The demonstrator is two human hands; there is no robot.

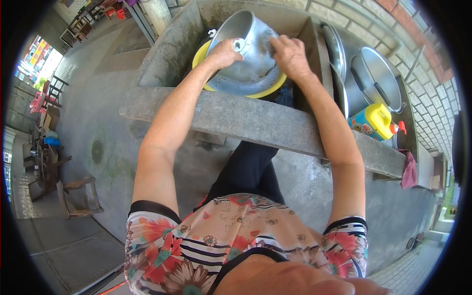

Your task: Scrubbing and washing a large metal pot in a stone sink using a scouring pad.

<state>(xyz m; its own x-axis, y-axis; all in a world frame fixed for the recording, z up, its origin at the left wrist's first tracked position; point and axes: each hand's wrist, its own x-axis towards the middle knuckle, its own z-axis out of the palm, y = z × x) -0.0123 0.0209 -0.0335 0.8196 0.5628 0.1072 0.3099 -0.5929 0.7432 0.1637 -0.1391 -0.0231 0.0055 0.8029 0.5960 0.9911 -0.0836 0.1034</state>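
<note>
A large aluminium pot (258, 51) is tilted on its side in a yellow-rimmed basin (271, 90) of sudsy water, inside a concrete sink (221, 107). My left hand (225, 53) grips the pot at a handle bracket on its outer wall. Against the pot's right side, my right hand (289, 53) is curled around a scrubber (271, 46), which is blurred and partly hidden by the fingers. Dark marks show on the pot's wall below the right hand.
In the right sink compartment stand another aluminium pot (379, 77), metal lids (333, 48) and a yellow-and-blue detergent jug (374, 121) with a red pump. A pink cloth (408, 169) hangs over the front edge. A wooden stool (79, 197) stands on the floor at left.
</note>
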